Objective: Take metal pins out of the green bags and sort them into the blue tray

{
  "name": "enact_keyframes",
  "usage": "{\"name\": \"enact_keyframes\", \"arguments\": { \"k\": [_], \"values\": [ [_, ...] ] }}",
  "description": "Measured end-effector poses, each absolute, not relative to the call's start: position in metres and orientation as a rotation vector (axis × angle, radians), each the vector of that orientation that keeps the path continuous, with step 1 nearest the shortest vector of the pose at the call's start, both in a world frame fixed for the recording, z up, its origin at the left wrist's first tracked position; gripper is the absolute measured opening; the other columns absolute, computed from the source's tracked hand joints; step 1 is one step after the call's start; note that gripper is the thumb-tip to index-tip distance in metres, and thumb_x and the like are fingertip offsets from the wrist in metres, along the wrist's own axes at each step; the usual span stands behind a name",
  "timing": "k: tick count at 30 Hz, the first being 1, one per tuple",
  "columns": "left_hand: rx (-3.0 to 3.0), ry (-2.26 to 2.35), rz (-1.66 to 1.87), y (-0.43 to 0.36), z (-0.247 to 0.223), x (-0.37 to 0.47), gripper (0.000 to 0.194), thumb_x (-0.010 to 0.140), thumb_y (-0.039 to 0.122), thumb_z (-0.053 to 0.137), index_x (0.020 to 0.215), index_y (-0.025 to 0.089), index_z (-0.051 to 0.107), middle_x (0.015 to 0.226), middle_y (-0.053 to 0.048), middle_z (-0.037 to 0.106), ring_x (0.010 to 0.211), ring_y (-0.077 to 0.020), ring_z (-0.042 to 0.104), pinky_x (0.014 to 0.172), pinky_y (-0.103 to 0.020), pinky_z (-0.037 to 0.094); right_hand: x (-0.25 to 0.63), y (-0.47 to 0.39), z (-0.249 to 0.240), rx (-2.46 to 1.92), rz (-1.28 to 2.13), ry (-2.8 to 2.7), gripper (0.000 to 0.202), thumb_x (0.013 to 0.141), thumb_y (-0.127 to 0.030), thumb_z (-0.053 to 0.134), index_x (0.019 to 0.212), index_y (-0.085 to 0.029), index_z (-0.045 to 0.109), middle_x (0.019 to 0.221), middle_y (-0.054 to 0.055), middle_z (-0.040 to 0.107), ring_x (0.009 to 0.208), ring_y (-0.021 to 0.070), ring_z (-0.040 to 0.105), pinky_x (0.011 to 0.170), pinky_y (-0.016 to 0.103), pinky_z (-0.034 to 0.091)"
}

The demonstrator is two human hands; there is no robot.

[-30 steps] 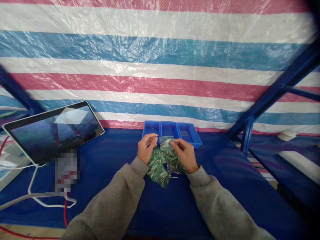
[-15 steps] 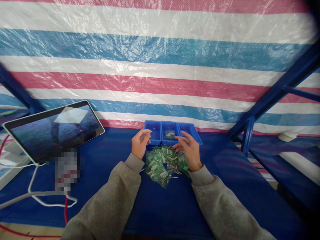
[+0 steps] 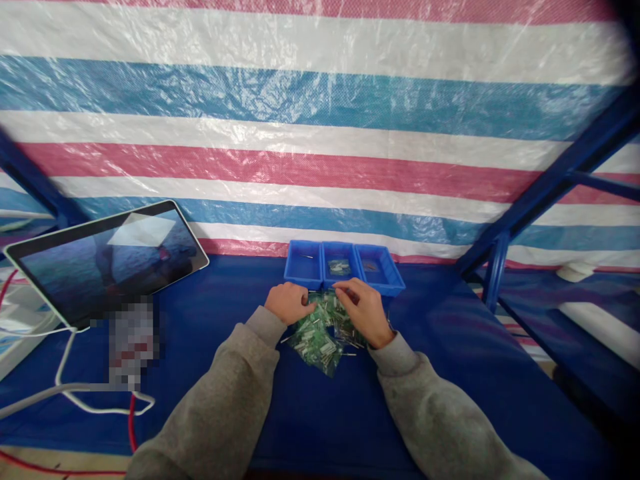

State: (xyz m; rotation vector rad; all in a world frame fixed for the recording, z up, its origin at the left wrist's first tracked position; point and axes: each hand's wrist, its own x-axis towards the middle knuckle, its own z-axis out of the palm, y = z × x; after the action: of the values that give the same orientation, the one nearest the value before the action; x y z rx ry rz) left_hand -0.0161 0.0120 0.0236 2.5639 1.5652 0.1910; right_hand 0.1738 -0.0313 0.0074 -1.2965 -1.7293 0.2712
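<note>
A loose pile of green-tinted clear plastic bags (image 3: 317, 343) with small silvery and pale rod-like pieces lies on the blue table. My left hand (image 3: 289, 303) rests at the pile's upper left edge, fingers curled down and thumb pointing right. Over the upper right of the pile is my right hand (image 3: 367, 313), its thumb and fingers drawn together among the bags. What either hand grips, if anything, is hidden. Just behind stand three blue bins: the left bin (image 3: 303, 275) with a thin metal piece, the middle bin (image 3: 331, 251) with a small clear bag, the right bin (image 3: 387, 277) with something small and brownish.
A tablet-like screen (image 3: 107, 260) leans at the left, with a blurred-out item (image 3: 133, 343) and white and red cables (image 3: 75, 393) before it. Blue metal posts (image 3: 495, 273) frame the sides. A striped plastic sheet (image 3: 320, 167) hangs behind the table (image 3: 325, 420).
Both hands have come down from in front of the bins onto the pile. My right hand has moved left and its fingers have closed; the right bin is now uncovered.
</note>
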Motion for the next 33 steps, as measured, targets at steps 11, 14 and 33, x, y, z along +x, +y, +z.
{"name": "enact_keyframes", "arguments": {
  "k": [11, 14, 33],
  "values": [
    [2.493, 1.429, 0.65, 0.009, 0.027, -0.011, 0.025, 0.086, 0.034, 0.045, 0.076, 0.019, 0.062, 0.071, -0.002, 0.064, 0.068, -0.0153, 0.059, 0.064, -0.024, 0.04, 0.172, -0.034, 0.012, -1.289, 0.291, -1.685, 0.019, 0.087, -0.025, 0.05, 0.09, -0.02, 0.067, 0.075, 0.002, 0.062, 0.062, 0.0142, 0.054, 0.06, 0.027, 0.041],
    [2.297, 1.153, 0.821, 0.006, 0.027, -0.005, 0.031, 0.091, 0.037, 0.037, 0.085, 0.019, 0.061, 0.065, 0.001, 0.062, 0.06, -0.0121, 0.057, 0.063, -0.022, 0.041, 0.172, -0.036, 0.015, -1.274, 0.3, -1.655, 0.022, 0.089, -0.027, 0.047, 0.096, -0.021, 0.067, 0.078, 0.003, 0.062, 0.064, 0.0147, 0.054, 0.06, 0.027, 0.041],
    [1.96, 0.915, 1.173, 0.002, 0.012, 0.006, 0.026, 0.09, 0.036, 0.046, 0.107, 0.017, 0.053, 0.073, 0.0, 0.06, 0.067, -0.0123, 0.058, 0.064, -0.021, 0.044, 0.171, -0.042, 0.021, -1.187, 0.348, -1.646, 0.022, 0.088, -0.034, 0.051, 0.093, -0.022, 0.068, 0.078, 0.003, 0.062, 0.062, 0.0141, 0.053, 0.058, 0.027, 0.042]
  ]
}}
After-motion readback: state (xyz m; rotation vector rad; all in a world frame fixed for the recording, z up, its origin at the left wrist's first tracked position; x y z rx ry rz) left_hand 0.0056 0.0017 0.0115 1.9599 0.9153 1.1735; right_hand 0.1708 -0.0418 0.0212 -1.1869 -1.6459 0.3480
